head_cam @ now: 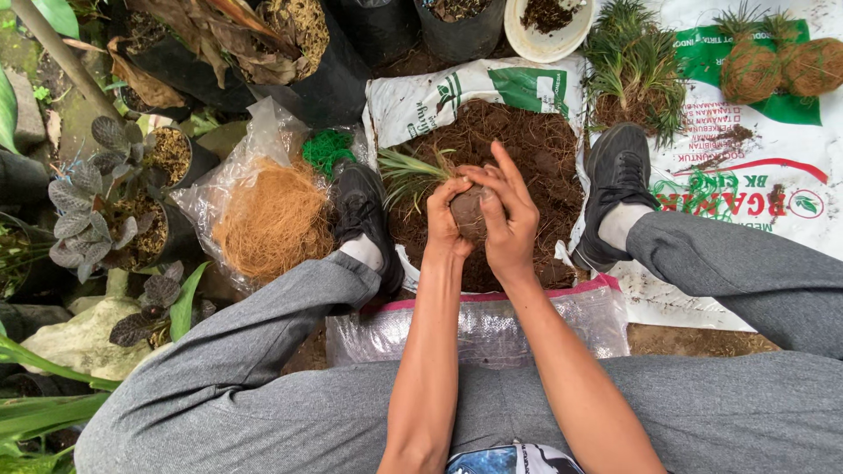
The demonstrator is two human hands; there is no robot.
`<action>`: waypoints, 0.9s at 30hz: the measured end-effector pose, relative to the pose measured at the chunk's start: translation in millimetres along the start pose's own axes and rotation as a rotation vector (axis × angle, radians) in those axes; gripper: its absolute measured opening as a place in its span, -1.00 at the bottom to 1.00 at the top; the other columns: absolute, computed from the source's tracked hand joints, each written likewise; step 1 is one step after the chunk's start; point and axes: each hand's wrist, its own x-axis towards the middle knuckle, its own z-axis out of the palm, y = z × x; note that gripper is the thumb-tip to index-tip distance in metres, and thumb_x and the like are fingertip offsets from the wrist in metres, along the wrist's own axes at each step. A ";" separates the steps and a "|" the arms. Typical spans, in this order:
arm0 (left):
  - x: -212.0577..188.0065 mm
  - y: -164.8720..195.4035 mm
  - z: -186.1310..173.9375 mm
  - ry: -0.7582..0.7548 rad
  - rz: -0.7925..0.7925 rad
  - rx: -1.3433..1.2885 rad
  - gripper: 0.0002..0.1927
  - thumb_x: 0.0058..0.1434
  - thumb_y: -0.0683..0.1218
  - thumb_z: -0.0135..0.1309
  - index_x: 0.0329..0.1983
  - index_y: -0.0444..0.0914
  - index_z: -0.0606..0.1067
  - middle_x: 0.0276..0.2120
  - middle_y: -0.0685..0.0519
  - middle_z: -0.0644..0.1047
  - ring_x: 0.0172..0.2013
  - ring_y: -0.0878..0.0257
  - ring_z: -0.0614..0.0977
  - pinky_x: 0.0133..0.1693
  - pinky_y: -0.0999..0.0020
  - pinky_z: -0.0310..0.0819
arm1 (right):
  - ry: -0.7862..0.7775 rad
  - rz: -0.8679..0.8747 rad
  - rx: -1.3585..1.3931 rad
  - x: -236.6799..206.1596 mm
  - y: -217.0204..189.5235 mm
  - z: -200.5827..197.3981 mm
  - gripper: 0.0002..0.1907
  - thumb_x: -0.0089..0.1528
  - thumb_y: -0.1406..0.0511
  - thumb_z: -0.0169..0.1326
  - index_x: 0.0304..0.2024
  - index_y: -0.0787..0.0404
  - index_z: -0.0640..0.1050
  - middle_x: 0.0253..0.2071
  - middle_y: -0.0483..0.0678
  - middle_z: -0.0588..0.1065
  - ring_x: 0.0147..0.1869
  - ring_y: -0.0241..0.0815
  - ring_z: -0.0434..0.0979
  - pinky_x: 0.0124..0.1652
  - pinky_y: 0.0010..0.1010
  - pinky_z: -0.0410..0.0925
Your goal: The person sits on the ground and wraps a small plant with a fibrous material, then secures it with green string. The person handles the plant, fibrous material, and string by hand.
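Both hands closed around one object: left hand and right hand cup a dark soil ball between them, palms pressed to its sides. Right index finger is extended upward, free of the ball; the other fingers curl over it. Green grassy leaves of the small plant stick out from the ball to the left, past the left hand.

Position: ball is held above a heap of brown planting medium, which lies on an opened white sack spread flat on the ground.

Surroundings: person is seated, grey trouser legs bent to either side, black shoes planted at the two edges of the heap. Left of the heap, a clear plastic bag holds a wad of tan coconut fibre, with a tuft of green netting just above it. Upper right, on a second white printed sack, lie a loose clump of grassy plants and two finished fibre-wrapped balls. A white bowl with soil sits at top centre. Potted dark-leaved plants stand at far left.
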 end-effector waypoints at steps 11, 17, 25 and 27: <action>-2.1 -4.2 46.8 0.082 0.080 0.053 -0.63 0.29 -0.10 -0.05 0.08 -0.36 0.54 0.04 -0.09 0.59 0.08 0.11 0.58 0.17 0.25 0.47 | 0.131 -0.180 -0.222 5.7 -12.1 -3.9 -0.51 0.30 0.04 0.14 0.05 0.29 0.58 0.16 0.10 0.48 0.24 0.02 0.55 0.20 -0.21 0.43; -3.0 -20.0 42.6 -0.023 0.050 -0.188 -0.75 0.31 -0.18 0.00 -0.01 -0.41 0.52 0.05 -0.20 0.57 0.17 -0.11 0.55 0.28 0.07 0.45 | 0.207 -0.241 -0.369 8.2 -20.8 -5.1 -0.78 0.17 0.36 0.25 -0.13 0.27 0.65 0.02 0.06 0.52 0.13 0.02 0.63 0.12 -0.22 0.51; -7.3 -15.0 44.9 -0.008 -0.027 -0.284 -0.75 0.32 -0.08 0.02 -0.16 -0.40 0.53 -0.08 -0.22 0.61 0.09 -0.10 0.61 0.19 0.00 0.49 | 0.176 -0.220 -0.407 9.1 -33.9 -6.8 -0.80 0.16 0.31 0.21 -0.19 0.24 0.67 -0.01 0.03 0.55 0.12 0.08 0.60 0.15 -0.16 0.42; -7.9 -9.4 45.3 0.040 -0.045 -0.302 -0.65 0.40 0.06 0.03 -0.25 -0.36 0.52 -0.11 -0.25 0.62 0.03 -0.09 0.63 0.14 0.00 0.52 | 0.120 -0.342 -0.529 13.0 -36.5 -12.8 -0.75 0.18 0.20 0.21 -0.19 0.19 0.71 0.03 -0.02 0.59 0.23 0.18 0.56 0.27 -0.04 0.30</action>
